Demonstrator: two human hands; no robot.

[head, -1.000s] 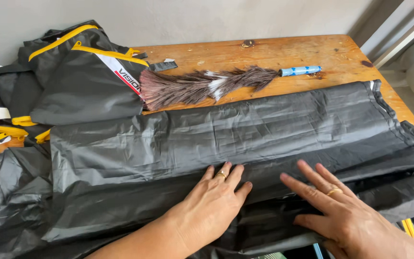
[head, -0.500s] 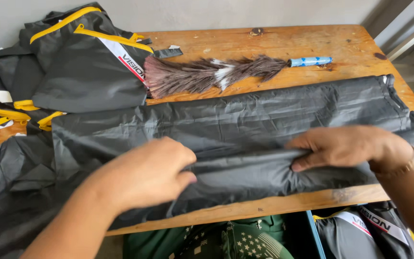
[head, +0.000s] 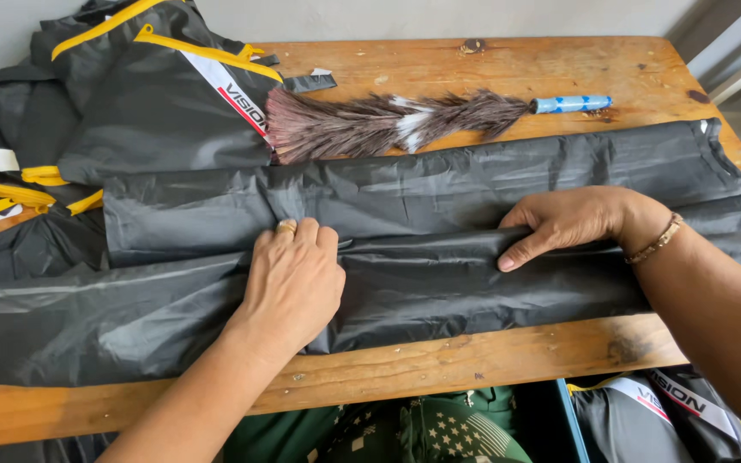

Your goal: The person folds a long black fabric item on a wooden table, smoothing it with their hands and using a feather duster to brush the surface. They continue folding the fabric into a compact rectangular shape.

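Pressing down on a long strip of black plastic sheet (head: 439,197) that runs across the wooden table (head: 508,64) left to right, folded lengthwise into bands.

Left hand (head: 293,283): forearm comes in from bottom-left, palm down, back of hand up. Fingers close together, curled over the fold edge near the sheet's middle, tips tucked at the crease. Ring on one finger. Looks like a grip on the folded edge; how much plastic is under the fingers is hidden.

Right hand (head: 568,223): forearm enters from the right edge, wrist bent, bracelet on wrist. Fingers bunched and curled over the same fold line, thumb stretched out flat underneath on the lower band. Pinching the fold between thumb and fingers.

Hands are well apart, both on the same crease, roughly level with each other.

Sheet position: centre of table, near edge of the lower band lies just short of the table's front edge; right end runs off toward the table's right side.

Behind the sheet: feather duster (head: 388,124) with a blue handle, lying flat, parallel to the sheet and just beside it. Top-left: pile of black fabric bags with yellow trim (head: 147,94), touching the sheet's left end.
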